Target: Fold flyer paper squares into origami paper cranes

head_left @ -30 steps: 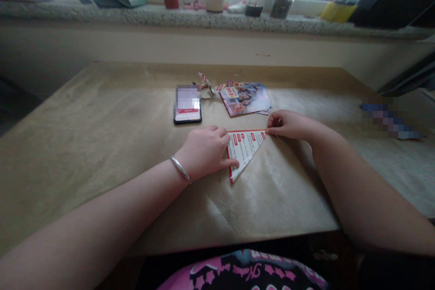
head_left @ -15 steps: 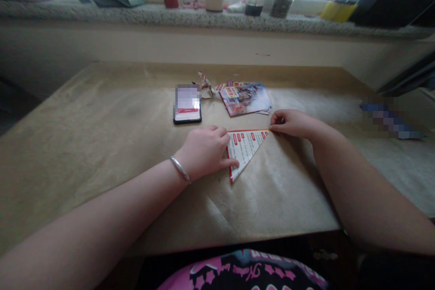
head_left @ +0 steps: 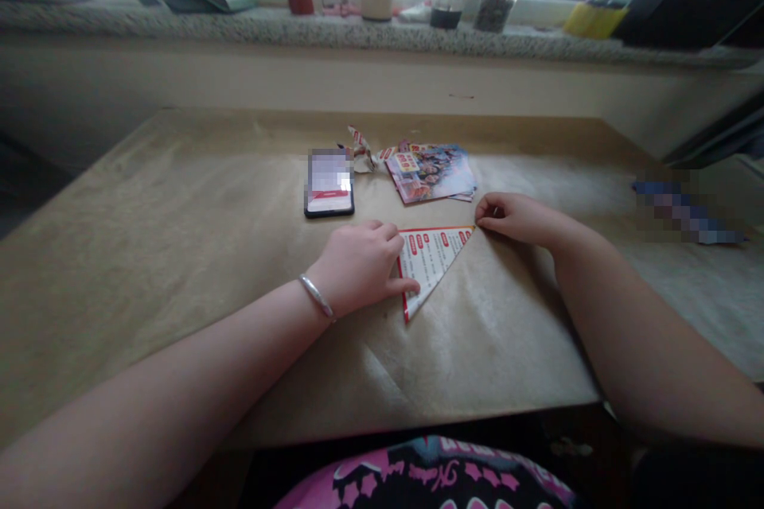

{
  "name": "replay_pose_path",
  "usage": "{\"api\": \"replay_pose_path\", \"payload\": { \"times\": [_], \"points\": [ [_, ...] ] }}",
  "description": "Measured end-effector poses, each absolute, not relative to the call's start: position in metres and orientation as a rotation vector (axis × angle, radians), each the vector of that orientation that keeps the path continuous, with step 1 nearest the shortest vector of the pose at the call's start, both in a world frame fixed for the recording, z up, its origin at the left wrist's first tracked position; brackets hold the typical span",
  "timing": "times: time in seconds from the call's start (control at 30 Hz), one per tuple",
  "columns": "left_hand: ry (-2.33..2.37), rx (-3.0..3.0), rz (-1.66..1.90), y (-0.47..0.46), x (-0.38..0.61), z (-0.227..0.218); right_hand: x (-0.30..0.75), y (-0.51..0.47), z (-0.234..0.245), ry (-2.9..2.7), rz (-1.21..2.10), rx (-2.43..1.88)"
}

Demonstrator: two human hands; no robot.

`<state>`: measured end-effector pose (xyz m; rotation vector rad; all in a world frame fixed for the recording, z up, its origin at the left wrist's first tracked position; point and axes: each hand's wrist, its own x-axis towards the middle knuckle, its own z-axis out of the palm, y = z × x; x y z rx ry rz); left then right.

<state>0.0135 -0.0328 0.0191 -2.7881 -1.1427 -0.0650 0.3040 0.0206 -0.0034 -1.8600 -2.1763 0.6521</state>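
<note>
A triangle of folded printed paper (head_left: pixel 438 254), white with red labels and a red border, lies flat on the table. My left hand (head_left: pixel 367 266) rests over its left edge, thumb stretched out on the paper and apart from the other fingers, which lie near the upper left corner. That wrist wears a silver bangle (head_left: pixel 316 296). At the triangle's right corner my right hand (head_left: pixel 507 216) is closed in a pinch, thumb and forefinger together on the tip. Its other fingers are curled in.
A phone (head_left: pixel 329 183) lies beyond my left hand. Beside it are a crumpled piece of printed paper (head_left: pixel 363 157) and a stack of colourful picture leaflets (head_left: pixel 433 173). A blurred bluish item (head_left: pixel 686 211) lies far right. Bottles and jars stand on the stone windowsill (head_left: pixel 322 32).
My right hand has shifted very slightly to the right at the triangle's corner. My left hand and the paper stay in place.
</note>
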Motion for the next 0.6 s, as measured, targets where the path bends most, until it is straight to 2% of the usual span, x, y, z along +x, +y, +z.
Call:
{"api": "replay_pose_path", "payload": {
  "times": [0.23, 0.33, 0.6],
  "points": [
    [-1.156, -2.788, -0.076, -0.031, 0.014, 0.018, 0.298, 0.015, -0.001, -2.428, 0.693, -1.361],
    [-1.16, -2.794, -0.078, -0.031, 0.014, 0.019, 0.291, 0.01, 0.003, -2.552, 0.551, -1.163],
    [-1.127, -2.819, -0.157, -0.026, 0.01, 0.014, 0.268, 0.001, 0.002, -2.637, 0.634, -0.909]
  ]
}}
